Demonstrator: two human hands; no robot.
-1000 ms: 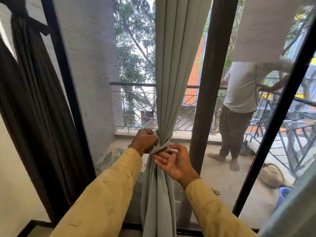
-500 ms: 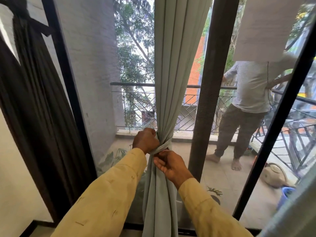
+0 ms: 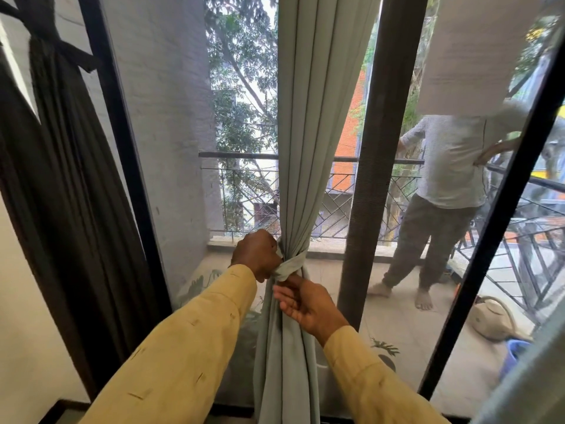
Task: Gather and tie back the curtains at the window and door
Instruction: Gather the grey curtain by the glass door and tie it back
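Note:
A pale grey-green curtain [image 3: 308, 123] hangs in the middle of the glass door, gathered into a bunch. A band of the same cloth [image 3: 292, 266] wraps round the gathered part at waist height. My left hand [image 3: 256, 255] is fisted at the left side of the band and grips the cloth there. Just below the band, my right hand [image 3: 305, 304] lies against the curtain with its fingers pinching the band's lower end. A dark brown curtain [image 3: 70, 191] hangs at the far left, tied with a dark strap near the top.
A black door frame [image 3: 128, 166] stands left of the glass, a dark upright [image 3: 367, 166] just right of the curtain, and another black bar [image 3: 489, 240] slants at the right. A person [image 3: 443, 191] stands on the balcony outside, near a watering can [image 3: 492, 319].
My right hand has turned palm-up again and slid a little lower under the band. My left hand stays fisted on the band. The person outside has shifted stance.

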